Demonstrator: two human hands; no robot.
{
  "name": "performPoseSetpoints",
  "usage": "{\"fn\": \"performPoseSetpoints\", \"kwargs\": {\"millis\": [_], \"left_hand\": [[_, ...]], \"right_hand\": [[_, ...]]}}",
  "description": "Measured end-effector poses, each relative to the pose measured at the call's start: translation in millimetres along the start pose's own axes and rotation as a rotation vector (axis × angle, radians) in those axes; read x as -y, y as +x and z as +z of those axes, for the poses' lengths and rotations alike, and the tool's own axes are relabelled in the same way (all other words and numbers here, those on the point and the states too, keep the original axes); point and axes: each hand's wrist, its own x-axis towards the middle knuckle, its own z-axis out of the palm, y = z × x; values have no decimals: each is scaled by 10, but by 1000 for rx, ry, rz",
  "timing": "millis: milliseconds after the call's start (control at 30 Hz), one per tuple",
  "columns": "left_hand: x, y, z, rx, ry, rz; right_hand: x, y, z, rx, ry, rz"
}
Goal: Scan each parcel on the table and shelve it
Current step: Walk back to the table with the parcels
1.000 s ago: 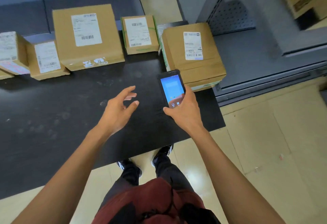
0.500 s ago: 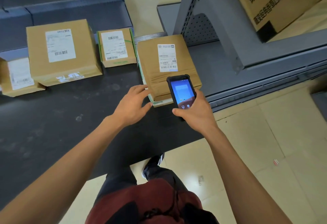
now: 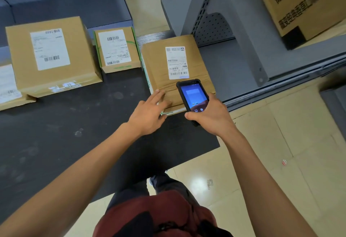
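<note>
parcel (image 3: 168, 71): brown cardboard box, taped, white barcode label on top, flat at the black table's (image 3: 65, 133) right end. large parcel (image 3: 50, 55) and small green-taped parcel (image 3: 117, 49): labelled, side by side along the far edge. handheld scanner (image 3: 192, 96): black, blue screen lit, tilted over the first parcel's near edge.

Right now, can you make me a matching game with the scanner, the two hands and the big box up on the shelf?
Things:
1. handheld scanner
2. left hand
3. parcel with green tape
4. big printed box

Places or states:
A. up on the grey shelf
B. fingers resting on the nearest parcel
C. held in the right hand
D. on the black table, untouched

Pairs: 1-C, 2-B, 3-D, 4-A
</note>
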Motion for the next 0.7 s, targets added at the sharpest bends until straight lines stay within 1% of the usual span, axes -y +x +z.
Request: {"fn": "performPoseSetpoints", "kwargs": {"millis": [333, 700], "left_hand": [[12, 10, 0, 14, 47, 17], [17, 4, 40, -6, 8, 9]], "right_hand": [[196, 107, -5, -9, -25, 33], [146, 14, 6, 9, -59, 61]]}}
